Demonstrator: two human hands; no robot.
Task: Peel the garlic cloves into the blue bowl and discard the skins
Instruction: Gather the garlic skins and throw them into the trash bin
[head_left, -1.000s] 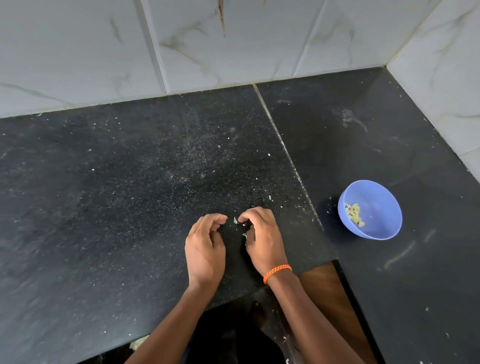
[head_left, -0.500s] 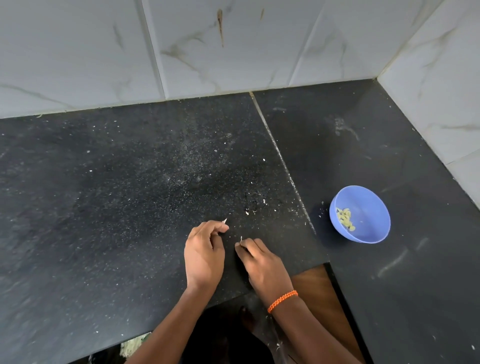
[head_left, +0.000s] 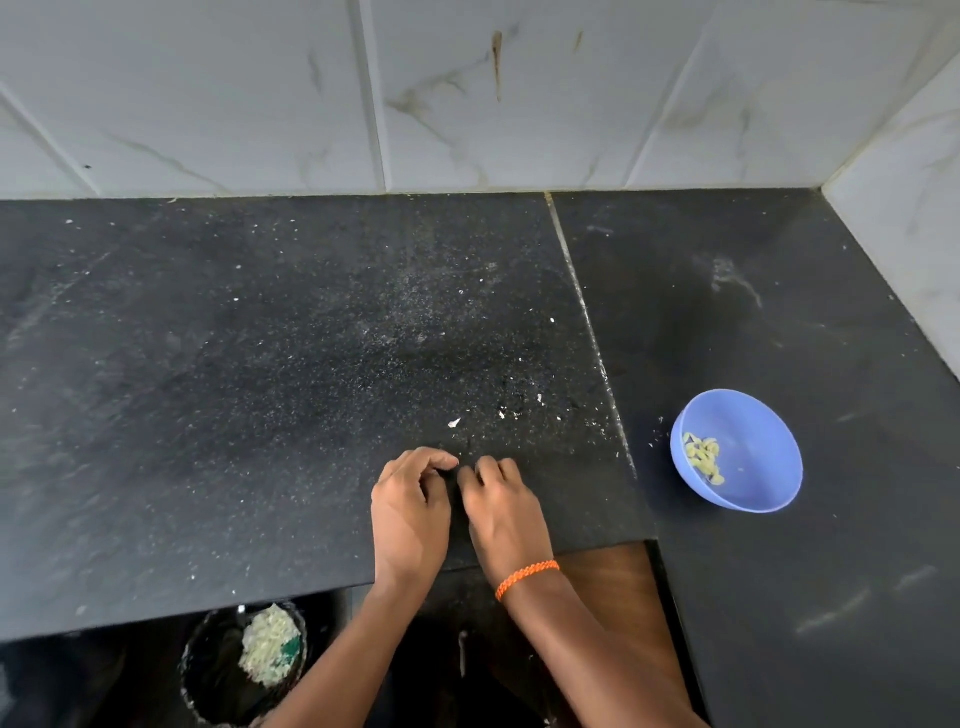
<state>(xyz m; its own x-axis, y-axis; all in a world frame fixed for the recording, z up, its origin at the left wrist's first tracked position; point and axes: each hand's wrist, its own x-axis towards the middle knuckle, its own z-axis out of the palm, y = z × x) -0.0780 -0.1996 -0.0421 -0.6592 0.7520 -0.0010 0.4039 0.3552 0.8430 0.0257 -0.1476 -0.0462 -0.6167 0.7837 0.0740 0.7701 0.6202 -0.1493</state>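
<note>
wall (head_left: 234, 104): white marble-look tiles | countertop (head_left: 208, 389): black speckled stone, seamed | corner at right

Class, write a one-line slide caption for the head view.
Both hands work fingertip to fingertip on a dark counter; blue bowl holds peeled garlic cloves.

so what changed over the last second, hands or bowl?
The left hand and right hand drew together until their curled fingertips almost touch; what they hold is hidden. A skin flake now lies beyond them. The blue bowl with peeled cloves stayed put.
</note>
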